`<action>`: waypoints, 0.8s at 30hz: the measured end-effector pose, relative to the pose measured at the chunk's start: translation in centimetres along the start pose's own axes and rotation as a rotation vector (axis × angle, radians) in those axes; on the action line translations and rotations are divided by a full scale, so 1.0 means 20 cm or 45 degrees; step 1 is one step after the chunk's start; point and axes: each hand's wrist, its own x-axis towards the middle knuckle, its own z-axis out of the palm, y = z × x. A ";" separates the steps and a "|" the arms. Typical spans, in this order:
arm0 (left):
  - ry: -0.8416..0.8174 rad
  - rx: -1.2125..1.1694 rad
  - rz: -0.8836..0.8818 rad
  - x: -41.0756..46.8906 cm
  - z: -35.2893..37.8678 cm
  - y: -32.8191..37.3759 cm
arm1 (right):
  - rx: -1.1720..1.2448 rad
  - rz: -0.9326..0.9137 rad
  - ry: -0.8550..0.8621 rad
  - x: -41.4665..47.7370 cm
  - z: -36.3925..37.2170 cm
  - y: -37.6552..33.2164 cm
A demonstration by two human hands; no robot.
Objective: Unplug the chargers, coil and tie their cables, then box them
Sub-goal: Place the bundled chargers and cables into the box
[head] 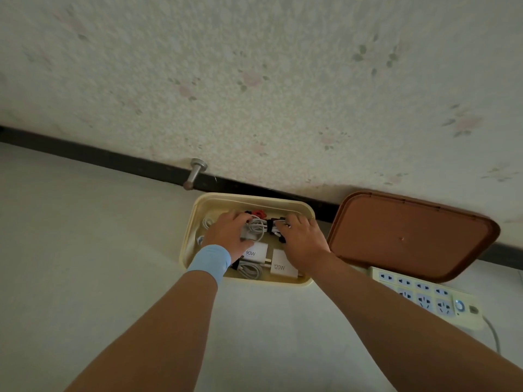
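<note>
Head view, looking down at floor (85,236) and wall.

- Cream plastic storage box (249,197): open, on the floor against the dark baseboard (99,157), just below frame centre at 6 o'clock.
- Box contents: 90W charger (256,251), white, at 6 o'clock inside the box. 120W charger (281,265), white, just beside it at 5 o'clock. Lower white cable coil (250,271) at 7 o'clock, near the front wall. A small red item (259,213) at 12 o'clock; too small to identify.
- Left hand (229,233): inside the box at 10 o'clock, light blue wristband (208,263) on the wrist. Fingers curled narrow round the upper white cable coil (256,227), thumb beneath it.
- Right hand (302,236): inside the box at 2 o'clock. Fingers spread wide and fairly straight, tips resting on a black-tied cable bundle (273,226) that touches the upper white cable coil.
- Brown lid (410,236): at 4 o'clock from the box, tilted, leaning on the wall, inner face outward.
- Power strip (424,298): pale, on the floor at 4 o'clock in frame, its far end under the lid's lower edge. Visible sockets are free of plugs.
- Metal door stop (195,172): on the baseboard, at 11 o'clock from the box.
- Wallpaper (254,80): pale, faint floral print.
</note>
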 end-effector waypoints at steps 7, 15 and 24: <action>-0.072 0.140 0.018 -0.01 -0.12 0.11 | 0.149 -0.020 0.005 -0.05 -0.12 0.05; 0.110 -0.096 0.180 0.05 -0.33 0.53 | 0.273 0.065 0.635 -0.29 -0.39 0.38; -0.235 0.138 0.336 0.04 -0.14 1.15 | 0.013 0.542 0.251 -0.57 -0.48 0.76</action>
